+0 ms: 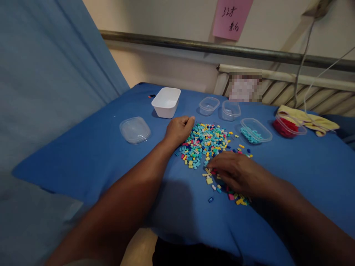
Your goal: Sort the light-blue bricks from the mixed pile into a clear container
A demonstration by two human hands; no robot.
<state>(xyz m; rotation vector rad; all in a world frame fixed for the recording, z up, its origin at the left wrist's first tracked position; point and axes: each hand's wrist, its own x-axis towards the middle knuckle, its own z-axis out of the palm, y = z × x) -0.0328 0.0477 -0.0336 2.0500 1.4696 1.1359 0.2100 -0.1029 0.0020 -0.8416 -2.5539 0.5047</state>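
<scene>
Small building bricks (209, 142) in turquoise, yellow, blue, red and white lie in a loose heap on a blue-covered table. At the heap's left edge rests my left hand (179, 131), its fingers curled in and the thumb on top. Anything inside that fist is hidden. My right hand (237, 171) reaches over the near right part of the heap, palm down. Its fingers are bent and apart from the thumb, with the fingertips touching or just above a few bricks. A dark blue brick (210, 200) lies alone nearer to me.
Behind the heap stand a white tub (166, 105) and two clear containers (208, 107). To the right, one container holds turquoise bricks (251, 135) and another red bricks (287, 127), beside a yellow cloth (313, 120). A clear lid (135, 130) lies left. A curtain (55, 74) hangs left.
</scene>
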